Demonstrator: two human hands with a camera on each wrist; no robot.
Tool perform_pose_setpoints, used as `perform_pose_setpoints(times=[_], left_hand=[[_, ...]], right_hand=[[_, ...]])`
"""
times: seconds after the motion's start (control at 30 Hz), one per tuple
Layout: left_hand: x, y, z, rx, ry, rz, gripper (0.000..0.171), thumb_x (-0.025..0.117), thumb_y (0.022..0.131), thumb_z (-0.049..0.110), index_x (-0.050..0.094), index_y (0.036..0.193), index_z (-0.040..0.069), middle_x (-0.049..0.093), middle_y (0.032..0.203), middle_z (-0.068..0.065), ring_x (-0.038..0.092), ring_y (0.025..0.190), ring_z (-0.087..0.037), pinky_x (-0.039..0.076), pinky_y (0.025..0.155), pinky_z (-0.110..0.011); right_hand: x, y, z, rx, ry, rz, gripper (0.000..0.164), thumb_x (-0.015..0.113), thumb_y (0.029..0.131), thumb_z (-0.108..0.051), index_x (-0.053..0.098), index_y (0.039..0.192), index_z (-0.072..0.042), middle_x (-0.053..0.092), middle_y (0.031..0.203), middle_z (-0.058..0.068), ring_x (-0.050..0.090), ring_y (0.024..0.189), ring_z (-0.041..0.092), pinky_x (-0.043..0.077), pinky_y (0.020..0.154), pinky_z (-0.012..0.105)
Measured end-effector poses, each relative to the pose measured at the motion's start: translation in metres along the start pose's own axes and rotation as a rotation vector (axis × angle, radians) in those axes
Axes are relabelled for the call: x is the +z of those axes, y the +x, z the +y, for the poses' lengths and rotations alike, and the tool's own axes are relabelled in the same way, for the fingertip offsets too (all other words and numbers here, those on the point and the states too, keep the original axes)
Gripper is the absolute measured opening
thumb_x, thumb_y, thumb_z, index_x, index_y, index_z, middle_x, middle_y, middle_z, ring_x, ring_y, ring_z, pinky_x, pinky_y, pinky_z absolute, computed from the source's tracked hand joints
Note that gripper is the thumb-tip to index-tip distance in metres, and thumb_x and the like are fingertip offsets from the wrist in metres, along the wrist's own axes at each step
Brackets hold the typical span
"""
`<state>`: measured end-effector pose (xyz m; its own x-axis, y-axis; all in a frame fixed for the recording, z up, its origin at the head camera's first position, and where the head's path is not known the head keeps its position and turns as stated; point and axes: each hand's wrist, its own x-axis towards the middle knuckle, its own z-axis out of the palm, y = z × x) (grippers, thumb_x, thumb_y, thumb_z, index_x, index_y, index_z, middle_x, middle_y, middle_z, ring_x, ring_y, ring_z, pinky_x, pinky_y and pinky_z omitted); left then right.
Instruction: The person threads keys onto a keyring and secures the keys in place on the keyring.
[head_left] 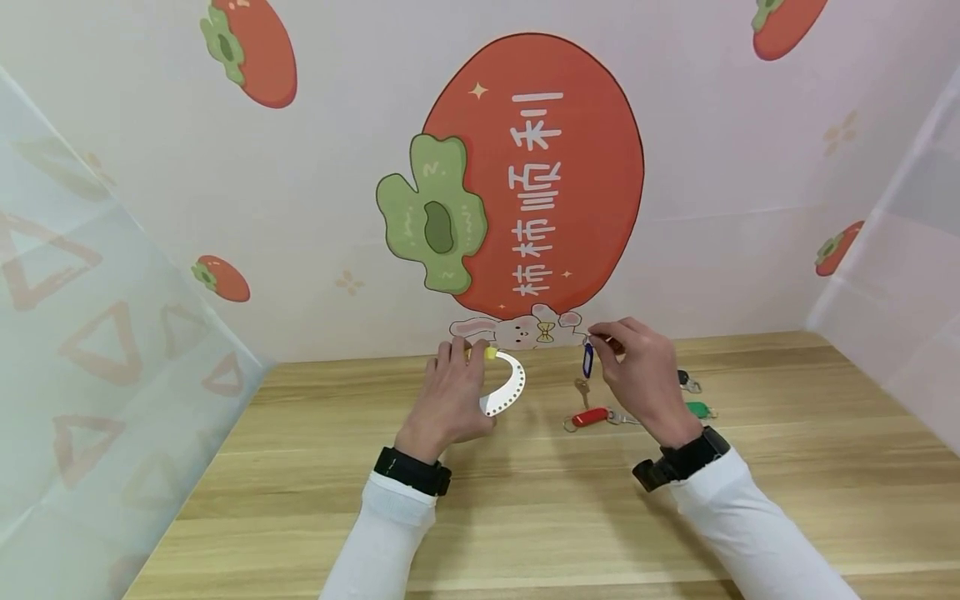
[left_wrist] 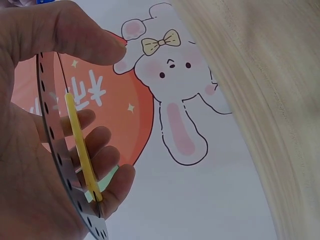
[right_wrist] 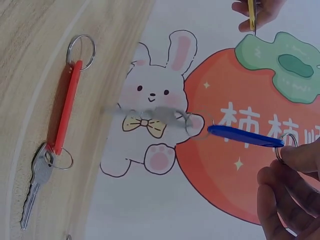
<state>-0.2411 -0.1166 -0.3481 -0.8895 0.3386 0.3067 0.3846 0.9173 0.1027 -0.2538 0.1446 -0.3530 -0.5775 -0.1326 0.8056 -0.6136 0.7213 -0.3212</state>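
My left hand (head_left: 447, 396) holds a curved white metal strip (head_left: 512, 392) with a row of small holes. A straight yellow tube (left_wrist: 82, 145) on a thin wire spans the strip, and the fingers curl behind it. Thumb and fingertips of my right hand (head_left: 645, 375) pinch the split ring of a blue key tag (right_wrist: 245, 136), raised above the table. From the tag's other end hangs a key (head_left: 582, 390), blurred in the right wrist view. The two hands are apart.
A red key tag (head_left: 590, 417) with a silver key (right_wrist: 36, 175) lies on the wooden table (head_left: 315, 500). Behind the right hand lie a green key tag (head_left: 699, 409) and a black one (head_left: 683, 377), both partly hidden. A printed backdrop (head_left: 712, 167) rises at the table's back edge.
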Motion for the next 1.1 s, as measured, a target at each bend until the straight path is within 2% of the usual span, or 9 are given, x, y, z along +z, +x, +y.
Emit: perform_pose_setpoints(times=[0.43,0.9,1.0,1.1], left_hand=[[-0.004,-0.001,0.002,0.022,-0.015,0.013,0.096,0.091,0.061,0.025,0.046,0.142,0.001,0.047,0.130,-0.020,0.043,0.110,-0.035,0.043,0.089,-0.048],[-0.005,0.000,0.005,0.040,-0.016,0.020,0.094,0.090,0.061,0.025,0.047,0.142,0.003,0.047,0.127,-0.020,0.044,0.108,-0.034,0.044,0.087,-0.047],[-0.005,-0.001,0.006,0.042,-0.018,0.022,0.094,0.090,0.060,0.024,0.047,0.142,0.003,0.048,0.126,-0.019,0.044,0.108,-0.035,0.044,0.088,-0.048],[-0.006,-0.001,0.006,0.042,-0.018,0.025,0.094,0.090,0.060,0.024,0.047,0.142,0.003,0.047,0.126,-0.019,0.044,0.108,-0.035,0.044,0.087,-0.047]], right_hand=[[-0.008,0.001,-0.006,0.002,0.085,0.003,0.014,0.076,0.086,0.005,0.075,0.100,0.002,0.070,0.089,0.014,0.069,0.072,0.023,0.057,0.064,0.039],[-0.014,0.007,-0.021,0.057,0.173,-0.004,0.015,0.076,0.085,0.008,0.077,0.098,0.001,0.073,0.090,0.011,0.071,0.074,0.020,0.059,0.068,0.040],[-0.015,0.007,-0.023,0.073,0.187,-0.008,0.015,0.075,0.086,0.008,0.077,0.099,0.001,0.074,0.090,0.010,0.071,0.074,0.020,0.059,0.069,0.035],[-0.016,0.008,-0.025,0.100,0.209,-0.018,0.015,0.075,0.087,0.007,0.077,0.100,0.000,0.074,0.090,0.010,0.071,0.074,0.020,0.056,0.070,0.023]])
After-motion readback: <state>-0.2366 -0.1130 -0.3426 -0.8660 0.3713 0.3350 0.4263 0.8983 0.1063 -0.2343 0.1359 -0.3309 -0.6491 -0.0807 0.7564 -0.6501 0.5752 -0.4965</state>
